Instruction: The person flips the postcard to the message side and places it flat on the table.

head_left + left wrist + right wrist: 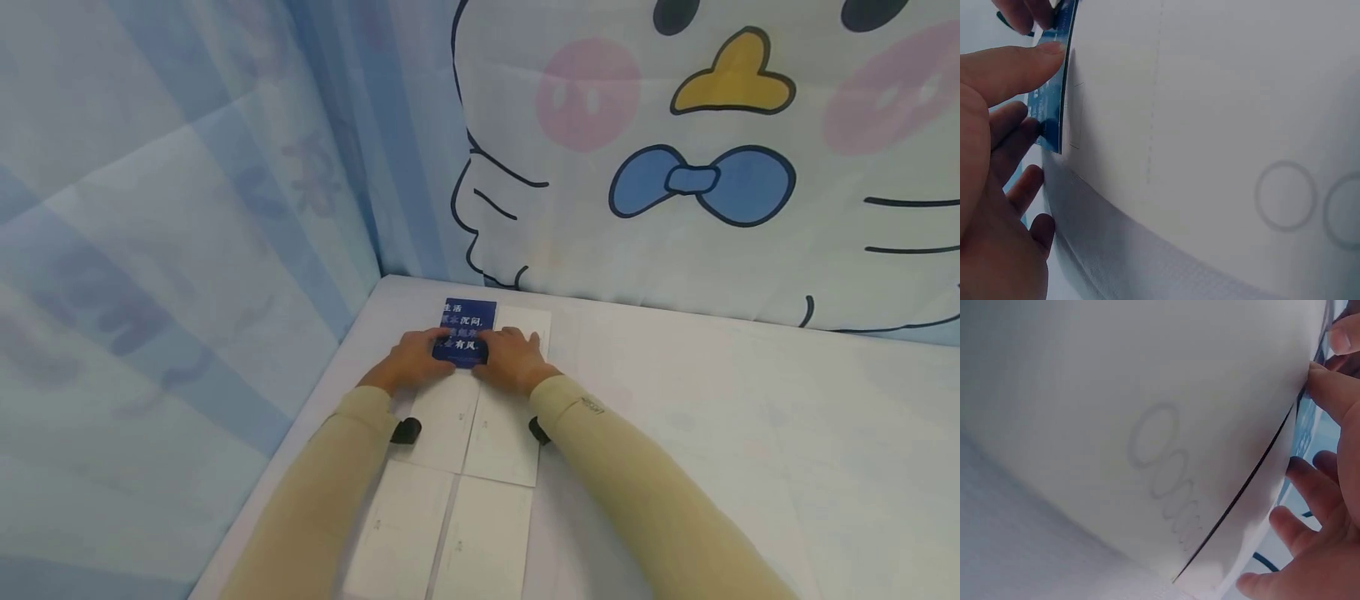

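Note:
A dark blue card [471, 312] printed with white characters lies at the far end of two columns of white cards. My left hand [416, 360] grips its left side, and in the left wrist view the thumb [1035, 65] lies across the card with fingers beyond it. On the opposite side my right hand [513, 358] holds the right edge, its fingers reaching over a white card [538, 321] beside it. Seen from the right wrist, the right thumb [1332, 390] is right at the card's edge. White cards [442, 425] lie just below both hands.
Closer to me, more white cards [397, 525] lie side by side on the white table [675, 433]. A patterned blue and white curtain [187, 208] hangs along the left, and a cartoon-printed cloth [577, 225] rises behind the table's far edge.

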`<state>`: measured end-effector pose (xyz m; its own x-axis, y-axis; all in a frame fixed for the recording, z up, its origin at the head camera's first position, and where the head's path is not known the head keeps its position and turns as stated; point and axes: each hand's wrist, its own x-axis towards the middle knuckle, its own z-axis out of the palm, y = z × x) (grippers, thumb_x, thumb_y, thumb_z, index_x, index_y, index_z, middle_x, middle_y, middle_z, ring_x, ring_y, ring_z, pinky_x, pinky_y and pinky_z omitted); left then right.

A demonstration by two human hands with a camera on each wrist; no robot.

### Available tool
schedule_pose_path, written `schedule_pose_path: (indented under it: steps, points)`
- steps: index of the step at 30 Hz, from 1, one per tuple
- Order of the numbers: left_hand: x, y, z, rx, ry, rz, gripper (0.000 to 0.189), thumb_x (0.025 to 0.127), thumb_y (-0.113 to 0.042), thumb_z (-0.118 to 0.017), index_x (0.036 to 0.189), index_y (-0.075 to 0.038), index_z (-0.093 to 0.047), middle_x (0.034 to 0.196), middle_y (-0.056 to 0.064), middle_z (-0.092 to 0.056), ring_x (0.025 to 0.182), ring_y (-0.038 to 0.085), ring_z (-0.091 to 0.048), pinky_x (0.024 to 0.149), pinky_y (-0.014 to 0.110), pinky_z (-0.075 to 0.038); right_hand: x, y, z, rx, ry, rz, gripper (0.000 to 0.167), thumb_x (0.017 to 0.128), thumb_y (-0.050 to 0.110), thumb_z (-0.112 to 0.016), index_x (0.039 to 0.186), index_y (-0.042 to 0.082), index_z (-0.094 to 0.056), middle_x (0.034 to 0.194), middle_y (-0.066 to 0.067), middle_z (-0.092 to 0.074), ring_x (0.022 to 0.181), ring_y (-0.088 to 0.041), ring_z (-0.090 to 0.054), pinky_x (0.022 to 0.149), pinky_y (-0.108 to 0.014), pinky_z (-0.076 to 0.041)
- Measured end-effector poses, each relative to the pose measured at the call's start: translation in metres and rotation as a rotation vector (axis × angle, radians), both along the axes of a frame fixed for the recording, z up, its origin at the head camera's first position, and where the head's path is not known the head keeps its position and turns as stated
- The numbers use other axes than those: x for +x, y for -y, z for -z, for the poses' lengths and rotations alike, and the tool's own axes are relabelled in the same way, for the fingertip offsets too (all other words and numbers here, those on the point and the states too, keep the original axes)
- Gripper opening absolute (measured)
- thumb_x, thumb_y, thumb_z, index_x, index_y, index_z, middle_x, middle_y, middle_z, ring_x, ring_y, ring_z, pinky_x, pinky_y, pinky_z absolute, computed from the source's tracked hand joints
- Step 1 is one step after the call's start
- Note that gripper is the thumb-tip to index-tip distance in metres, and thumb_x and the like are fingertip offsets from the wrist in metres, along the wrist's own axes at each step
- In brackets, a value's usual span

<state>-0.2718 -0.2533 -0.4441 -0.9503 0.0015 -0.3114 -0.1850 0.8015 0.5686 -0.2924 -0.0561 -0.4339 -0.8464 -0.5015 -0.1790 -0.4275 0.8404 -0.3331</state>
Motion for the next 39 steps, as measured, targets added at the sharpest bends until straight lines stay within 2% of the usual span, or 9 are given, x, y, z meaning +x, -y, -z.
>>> schedule_pose_path:
  steps: [3,7,11,16,21,24,30,34,39]
  points:
    - [0.0,-0.003,-0.002,-0.029,0.031,-0.014,0.074,0.089,-0.033,-0.072,0.155,-0.021,-0.04,0.159,0.022,-0.027,0.143,0.046,-0.026,0.113,0.065,-0.023,0.0,0.0,0.001,0.009,-0.002,0.004,0.066,0.097,0.042,-0.063,0.153,0.015,-0.041,0.151,-0.01,-0.047,0.145,-0.033,-0.031,0.115,-0.066,-0.012]
    - [0.0,-0.005,-0.005,-0.048,0.039,-0.009,0.074,0.089,-0.033,-0.072,0.154,-0.02,-0.04,0.158,0.022,-0.029,0.143,0.045,-0.027,0.113,0.064,-0.024,-0.001,0.0,0.001,0.008,-0.021,-0.021,0.062,0.099,0.039,-0.061,0.152,0.013,-0.042,0.15,-0.011,-0.048,0.143,-0.033,-0.033,0.114,-0.067,-0.012]
    - [0.0,-0.005,-0.008,-0.049,0.034,-0.001,0.074,0.088,-0.03,-0.072,0.154,-0.018,-0.041,0.157,0.022,-0.031,0.143,0.044,-0.028,0.113,0.064,-0.023,-0.001,0.0,-0.001,0.01,-0.027,-0.045,0.058,0.102,0.038,-0.055,0.152,0.012,-0.042,0.15,-0.012,-0.048,0.143,-0.032,-0.034,0.114,-0.068,-0.012]
    - [0.001,-0.002,-0.008,-0.032,0.003,0.009,0.066,0.091,-0.025,-0.063,0.152,-0.014,-0.043,0.156,0.022,-0.035,0.143,0.042,-0.03,0.115,0.059,-0.025,-0.001,0.001,-0.003,0.02,-0.017,-0.053,0.057,0.105,0.041,-0.044,0.153,0.011,-0.04,0.15,-0.014,-0.047,0.143,-0.032,-0.034,0.114,-0.068,-0.013]
    - [0.003,0.0,-0.009,0.012,-0.031,0.003,0.061,0.09,-0.026,-0.056,0.149,-0.01,-0.047,0.153,0.019,-0.042,0.142,0.038,-0.035,0.116,0.052,-0.028,-0.001,0.0,-0.005,-0.003,0.01,-0.046,0.065,0.101,0.043,-0.054,0.154,0.01,-0.037,0.15,-0.016,-0.047,0.142,-0.033,-0.035,0.115,-0.067,-0.014]
    - [0.003,0.003,-0.008,0.019,-0.08,0.01,0.056,0.093,-0.025,-0.053,0.146,-0.008,-0.051,0.15,0.016,-0.047,0.141,0.035,-0.037,0.116,0.049,-0.028,-0.003,-0.001,-0.005,-0.053,0.018,-0.011,0.062,0.098,0.032,-0.059,0.153,0.01,-0.039,0.147,-0.015,-0.05,0.139,-0.033,-0.041,0.114,-0.065,-0.018]
    - [0.005,0.007,-0.006,0.058,-0.174,0.007,0.044,0.098,-0.013,-0.054,0.141,-0.006,-0.054,0.136,0.011,-0.061,0.135,0.031,-0.046,0.114,0.047,-0.032,-0.008,-0.001,-0.003,-0.159,0.004,0.042,0.053,0.096,0.013,-0.057,0.148,0.007,-0.047,0.141,-0.014,-0.057,0.131,-0.032,-0.051,0.11,-0.052,-0.035]
    - [0.006,0.006,-0.006,0.092,-0.24,-0.052,0.042,0.099,-0.006,-0.057,0.14,-0.006,-0.052,0.124,0.011,-0.066,0.127,0.031,-0.052,0.113,0.05,-0.033,-0.006,0.002,-0.004,-0.281,0.018,0.062,0.047,0.098,0.007,-0.053,0.145,0.004,-0.049,0.142,-0.015,-0.056,0.131,-0.031,-0.051,0.112,-0.044,-0.037]
    - [0.008,0.003,-0.013,0.155,-0.289,-0.137,0.047,0.099,-0.005,-0.055,0.143,-0.009,-0.041,0.119,0.012,-0.061,0.112,0.031,-0.056,0.104,0.048,-0.042,-0.003,0.005,-0.007,-0.404,0.026,0.096,0.046,0.101,0.006,-0.048,0.147,0.006,-0.046,0.137,-0.016,-0.058,0.126,-0.03,-0.054,0.111,-0.043,-0.038]
